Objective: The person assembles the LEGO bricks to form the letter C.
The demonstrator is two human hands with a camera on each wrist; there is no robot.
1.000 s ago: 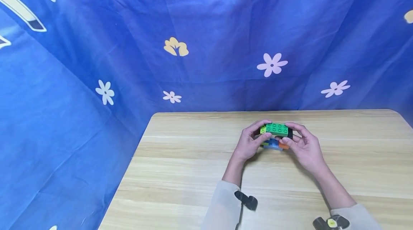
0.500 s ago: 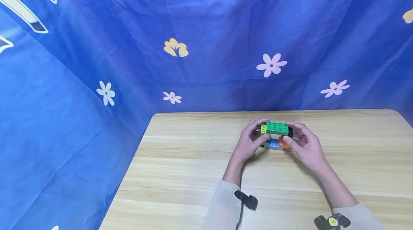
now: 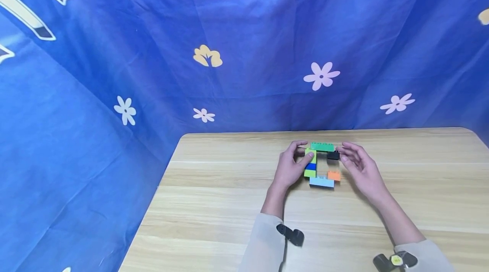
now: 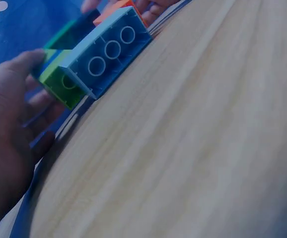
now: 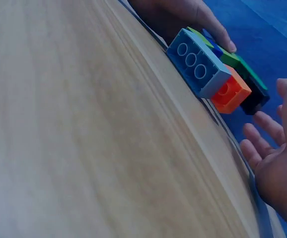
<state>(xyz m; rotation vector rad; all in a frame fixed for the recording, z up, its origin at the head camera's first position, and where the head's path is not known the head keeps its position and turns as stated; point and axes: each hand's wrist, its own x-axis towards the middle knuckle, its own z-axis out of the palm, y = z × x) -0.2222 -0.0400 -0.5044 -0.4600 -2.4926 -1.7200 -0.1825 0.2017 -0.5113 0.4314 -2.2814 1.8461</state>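
Observation:
Toy building bricks are joined into a frame with a gap between the black and orange bricks. A green brick forms its far side, a light blue brick its near side. Lime bricks with a dark blue brick between them make up the left side. On the right sit a black brick and an orange brick. My left hand pinches the left side, thumb on the lime brick. Beside the black brick, my right hand has its fingers spread and relaxed, apart from the bricks in the right wrist view.
A wooden table lies under the hands. Blue cloth with flower prints hangs behind it and along its left. Black wrist devices are strapped over both light sleeves.
The brick frame has tipped, so its open middle and the light blue brick's side now face me. My right hand has let go of it and moved slightly right; my left keeps its hold.

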